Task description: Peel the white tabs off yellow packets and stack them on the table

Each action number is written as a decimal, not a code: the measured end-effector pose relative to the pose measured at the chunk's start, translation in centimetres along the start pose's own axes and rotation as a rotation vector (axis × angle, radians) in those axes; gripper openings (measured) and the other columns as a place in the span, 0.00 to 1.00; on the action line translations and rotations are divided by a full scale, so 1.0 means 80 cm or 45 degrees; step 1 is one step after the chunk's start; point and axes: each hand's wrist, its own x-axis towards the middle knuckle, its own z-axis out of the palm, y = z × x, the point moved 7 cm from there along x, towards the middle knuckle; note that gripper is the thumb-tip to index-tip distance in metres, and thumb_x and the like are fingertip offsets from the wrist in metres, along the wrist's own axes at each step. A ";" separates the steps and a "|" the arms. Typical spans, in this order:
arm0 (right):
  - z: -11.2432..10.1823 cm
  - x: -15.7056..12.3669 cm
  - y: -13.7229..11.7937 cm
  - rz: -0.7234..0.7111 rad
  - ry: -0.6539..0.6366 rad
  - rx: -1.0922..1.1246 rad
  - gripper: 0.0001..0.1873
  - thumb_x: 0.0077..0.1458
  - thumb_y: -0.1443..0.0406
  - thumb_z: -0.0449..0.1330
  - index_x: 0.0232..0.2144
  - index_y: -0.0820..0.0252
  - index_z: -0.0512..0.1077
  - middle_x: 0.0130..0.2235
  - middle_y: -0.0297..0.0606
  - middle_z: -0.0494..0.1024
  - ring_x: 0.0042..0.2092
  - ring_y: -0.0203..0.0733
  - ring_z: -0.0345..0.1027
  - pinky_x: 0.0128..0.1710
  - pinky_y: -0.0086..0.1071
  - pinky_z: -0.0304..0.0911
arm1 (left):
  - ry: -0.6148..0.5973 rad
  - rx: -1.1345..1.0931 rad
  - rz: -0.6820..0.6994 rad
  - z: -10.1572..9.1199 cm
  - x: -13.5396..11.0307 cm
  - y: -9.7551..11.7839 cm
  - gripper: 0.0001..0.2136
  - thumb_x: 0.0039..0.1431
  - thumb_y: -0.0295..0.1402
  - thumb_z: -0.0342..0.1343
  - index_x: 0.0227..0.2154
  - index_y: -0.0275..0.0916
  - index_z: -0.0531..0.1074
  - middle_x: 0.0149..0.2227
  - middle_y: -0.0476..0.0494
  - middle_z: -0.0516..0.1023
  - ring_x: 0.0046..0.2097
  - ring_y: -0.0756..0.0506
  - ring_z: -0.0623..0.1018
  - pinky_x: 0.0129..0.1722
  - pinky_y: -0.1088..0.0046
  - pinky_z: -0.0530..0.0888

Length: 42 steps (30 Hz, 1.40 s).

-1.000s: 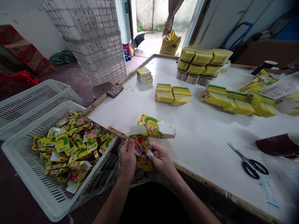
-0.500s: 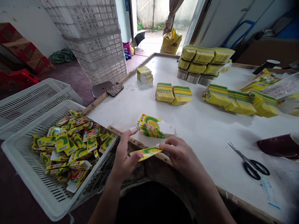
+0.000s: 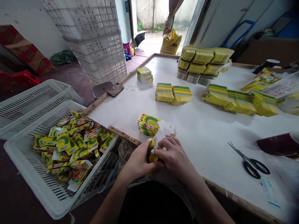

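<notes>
My left hand (image 3: 137,163) and my right hand (image 3: 174,155) meet at the near edge of the white table (image 3: 201,130), both closed on one small yellow-green carton (image 3: 150,152) pinched between them. Most of the carton is hidden by my fingers. Just beyond my hands lies a short stack of flat carton blanks (image 3: 150,125). To my left a white plastic crate (image 3: 28,174) holds a heap of folded cartons (image 3: 74,143).
Bundles of flat yellow blanks (image 3: 173,94) and taller stacks (image 3: 203,63) sit further back on the table. Black scissors (image 3: 249,161) lie at the right, a dark bowl (image 3: 277,145) beyond them. Two phones (image 3: 107,89) rest on the left edge. Stacked white crates (image 3: 93,37) stand behind.
The carton was held upright and open, then turned flat between my hands. Now both hands have closed together around it, nearer the stack of blanks.
</notes>
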 end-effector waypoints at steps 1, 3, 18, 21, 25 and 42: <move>-0.001 -0.002 0.001 0.010 0.023 0.013 0.12 0.54 0.75 0.60 0.32 0.55 0.79 0.33 0.39 0.72 0.40 0.47 0.65 0.55 0.50 0.61 | 0.032 -0.012 -0.024 0.001 0.001 -0.001 0.32 0.46 0.37 0.68 0.56 0.40 0.66 0.52 0.38 0.76 0.52 0.36 0.75 0.52 0.60 0.70; -0.007 -0.006 0.008 0.088 0.146 0.053 0.15 0.55 0.76 0.57 0.39 0.55 0.78 0.39 0.42 0.72 0.45 0.50 0.66 0.56 0.52 0.61 | 0.110 -0.032 -0.057 -0.004 0.003 -0.002 0.28 0.50 0.36 0.65 0.54 0.40 0.66 0.50 0.39 0.76 0.51 0.38 0.76 0.50 0.62 0.71; 0.082 -0.026 0.037 1.042 0.284 1.927 0.31 0.51 0.38 0.57 0.40 0.54 0.78 0.38 0.44 0.82 0.47 0.55 0.74 0.43 0.44 0.71 | 0.237 0.195 -0.001 -0.007 -0.001 0.008 0.28 0.50 0.37 0.63 0.51 0.42 0.58 0.43 0.40 0.77 0.44 0.36 0.78 0.42 0.61 0.73; 0.081 -0.018 0.030 1.084 0.187 1.987 0.28 0.48 0.40 0.62 0.37 0.55 0.78 0.35 0.42 0.82 0.45 0.54 0.75 0.43 0.43 0.72 | 0.215 0.236 0.064 -0.005 -0.002 0.007 0.29 0.51 0.33 0.59 0.55 0.40 0.54 0.47 0.35 0.75 0.48 0.35 0.77 0.46 0.58 0.73; 0.080 -0.011 0.024 1.110 0.137 1.987 0.25 0.47 0.45 0.65 0.39 0.56 0.78 0.33 0.40 0.82 0.43 0.53 0.75 0.42 0.41 0.72 | 0.180 0.277 0.141 0.001 -0.006 0.005 0.32 0.50 0.29 0.56 0.58 0.37 0.50 0.50 0.32 0.72 0.53 0.33 0.74 0.50 0.54 0.72; 0.069 -0.022 0.031 0.770 0.266 1.323 0.26 0.63 0.50 0.52 0.56 0.57 0.70 0.50 0.46 0.79 0.57 0.55 0.68 0.57 0.47 0.64 | 0.192 0.147 0.209 -0.004 -0.001 0.019 0.28 0.49 0.27 0.57 0.52 0.43 0.52 0.42 0.43 0.73 0.41 0.41 0.77 0.42 0.64 0.74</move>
